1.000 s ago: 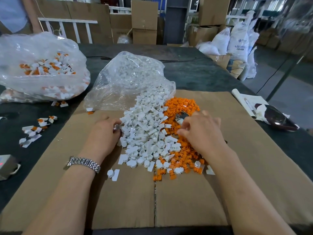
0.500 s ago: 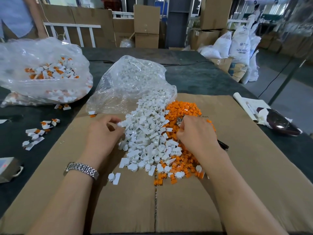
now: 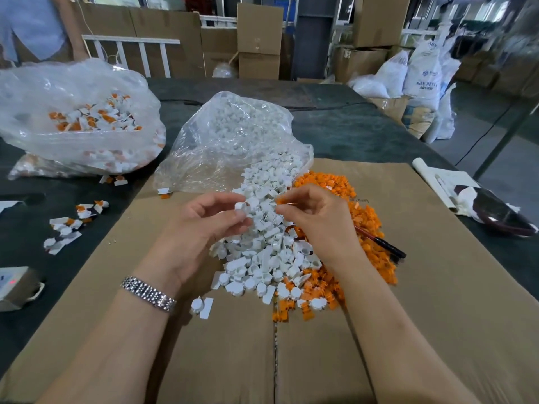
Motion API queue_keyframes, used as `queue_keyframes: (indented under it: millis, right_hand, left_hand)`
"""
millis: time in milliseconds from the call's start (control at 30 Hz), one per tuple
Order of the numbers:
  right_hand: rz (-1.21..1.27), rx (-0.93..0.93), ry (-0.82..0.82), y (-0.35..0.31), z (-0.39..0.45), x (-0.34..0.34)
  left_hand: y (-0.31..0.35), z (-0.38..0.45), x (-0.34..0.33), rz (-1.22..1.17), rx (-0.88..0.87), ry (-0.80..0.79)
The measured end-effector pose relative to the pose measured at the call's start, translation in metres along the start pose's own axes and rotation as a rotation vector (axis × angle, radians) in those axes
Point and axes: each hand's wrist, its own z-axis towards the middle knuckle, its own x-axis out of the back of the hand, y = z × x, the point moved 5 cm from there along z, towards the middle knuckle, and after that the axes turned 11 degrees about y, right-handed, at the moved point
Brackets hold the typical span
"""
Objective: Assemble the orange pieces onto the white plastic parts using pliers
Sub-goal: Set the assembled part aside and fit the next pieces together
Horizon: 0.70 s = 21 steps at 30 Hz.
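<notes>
The left hand (image 3: 204, 220) is pinching 1 white part (image 3: 241, 206) upright above the white pile (image 3: 268, 243), presenting it to the right hand (image 3: 318, 217), which is pinching an orange piece (image 3: 281, 201) while gripping the pliers (image 3: 379, 242) for pressing.

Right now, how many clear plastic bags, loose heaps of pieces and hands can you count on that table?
Clear plastic bags: 2, the bag of finished pieces and the bag of white parts.
Loose heaps on the cardboard: 2, the white heap and the orange heap.
Hands: 2, the left hand and the right hand.
Total: 6.
</notes>
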Motion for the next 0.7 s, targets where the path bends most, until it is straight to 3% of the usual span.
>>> queue_keyframes:
  millis: [100, 333, 700]
  right_hand:
    - [0.017, 0.026, -0.053, 0.001, -0.005, -0.002]
    - [0.072, 0.109, -0.069, -0.009, -0.011, -0.002]
    - [-0.191, 0.289, -0.121, -0.014, -0.023, -0.014]
  left_hand:
    - [-0.002, 0.0, -0.005, -0.124, 0.077, -0.022]
    - [-0.004, -0.005, -0.013, -0.154, 0.147, -0.039]
    - [-0.013, -0.004, -0.014, -0.04, 0.121, -0.13]
